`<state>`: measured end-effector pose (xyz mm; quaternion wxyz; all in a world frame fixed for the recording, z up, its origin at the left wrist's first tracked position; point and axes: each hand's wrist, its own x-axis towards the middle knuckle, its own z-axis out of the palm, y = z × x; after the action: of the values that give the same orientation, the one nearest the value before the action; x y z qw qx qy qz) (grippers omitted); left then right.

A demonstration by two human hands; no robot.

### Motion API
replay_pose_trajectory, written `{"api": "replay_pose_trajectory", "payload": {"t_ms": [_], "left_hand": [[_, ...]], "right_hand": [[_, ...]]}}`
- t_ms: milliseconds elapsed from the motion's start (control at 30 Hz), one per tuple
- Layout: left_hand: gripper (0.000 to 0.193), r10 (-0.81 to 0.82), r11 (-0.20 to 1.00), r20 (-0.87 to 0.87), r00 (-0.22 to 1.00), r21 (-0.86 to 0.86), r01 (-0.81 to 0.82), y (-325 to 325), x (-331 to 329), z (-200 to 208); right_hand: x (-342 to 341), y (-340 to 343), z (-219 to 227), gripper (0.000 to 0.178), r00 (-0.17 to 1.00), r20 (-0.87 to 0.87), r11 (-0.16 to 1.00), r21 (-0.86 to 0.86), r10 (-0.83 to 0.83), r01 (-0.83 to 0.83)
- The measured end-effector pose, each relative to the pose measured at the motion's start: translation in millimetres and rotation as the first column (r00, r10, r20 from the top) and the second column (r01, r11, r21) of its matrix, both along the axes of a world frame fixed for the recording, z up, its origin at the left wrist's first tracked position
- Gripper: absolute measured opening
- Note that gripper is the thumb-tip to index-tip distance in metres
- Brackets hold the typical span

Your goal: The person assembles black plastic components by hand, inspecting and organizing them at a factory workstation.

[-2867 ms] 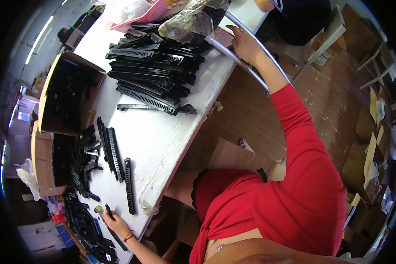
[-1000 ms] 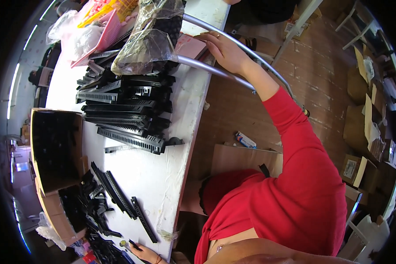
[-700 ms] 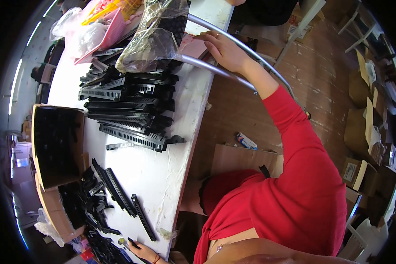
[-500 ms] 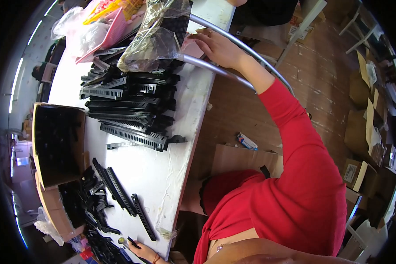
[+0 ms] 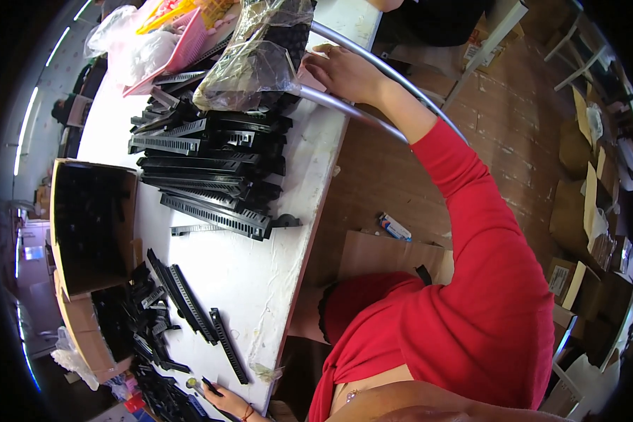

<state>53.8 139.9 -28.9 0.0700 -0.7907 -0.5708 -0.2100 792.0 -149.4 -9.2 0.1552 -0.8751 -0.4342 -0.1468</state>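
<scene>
No text legible; marks on carton (image 5: 570, 271) label (image 5: 558, 278), blue-white box (image 5: 394, 226) too small.

Glare on tbl (image 5: 250, 281), dim warped edges w/ vignette

White table (image 5: 257, 274), piled black slotted strips (image 5: 207, 167), 3 loose strips (image 5: 230, 346), 2 cardboard boxes (image 5: 90, 329), heaped black parts (image 5: 152, 314)

Left hand (image 5: 229, 401) holding dark object (image 5: 209, 385), right hand (image 5: 350, 75) near silver tube (image 5: 332, 103)
</scene>
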Motion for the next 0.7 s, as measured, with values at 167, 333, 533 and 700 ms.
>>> {"api": "replay_pose_trajectory", "payload": {"t_ms": [167, 333, 533, 700], "left_hand": [[0.037, -0.045, 0.999, -0.034, 0.998, 0.027, 0.046, 6.9, -10.6, -5.3], [0.038, -0.061, 0.998, -0.002, 0.998, -0.004, 0.061, -0.2, -2.1, 0.9], [0.037, -0.022, 1.000, -0.010, 1.000, 0.012, 0.022, 2.6, -4.3, -1.9], [0.036, -0.040, 0.999, -0.016, 0.999, 0.036, 0.040, 2.2, -3.5, -2.4]], "right_hand": [[-4.1, -1.3, -3.6, 0.036, 0.996, -0.089, 0.965, 0.260, 0.001, 0.022], [-6.0, -11.2, 1.9, 0.035, 0.986, -0.157, 0.957, 0.289, 0.049, -0.002], [-6.8, -10.3, 1.4, 0.036, 0.981, -0.191, 0.946, 0.323, 0.036, 0.028], [0.1, -11.0, -15.4, 0.040, 0.996, -0.086, 0.911, 0.412, 0.024, 0.013]]}}
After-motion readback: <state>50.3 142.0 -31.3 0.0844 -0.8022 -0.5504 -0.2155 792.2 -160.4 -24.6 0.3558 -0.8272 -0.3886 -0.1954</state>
